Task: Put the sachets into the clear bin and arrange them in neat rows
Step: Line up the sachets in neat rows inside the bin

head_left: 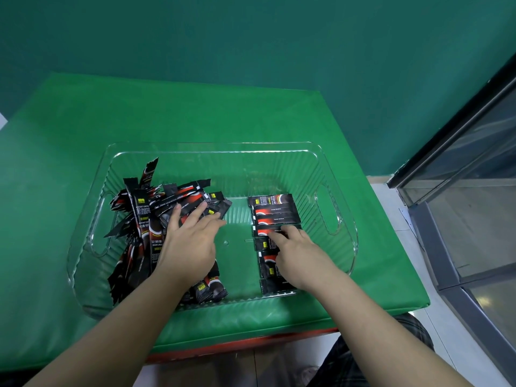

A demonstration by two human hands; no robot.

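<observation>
- A clear bin (212,148) sat on a green padded table (69,141).
- In its left half lay a loose heap of black-and-red sachets (139,219); the left hand (187,244) rested flat on it, fingers straight.
- Along the right side ran a row of sachets (275,210), lying crosswise.
- The right hand (298,252) pressed fingertips (279,233) on one mid-row.

Even, soft overhead light, faint shadows, sharp centre, with wide-angle bending at the edges.
</observation>
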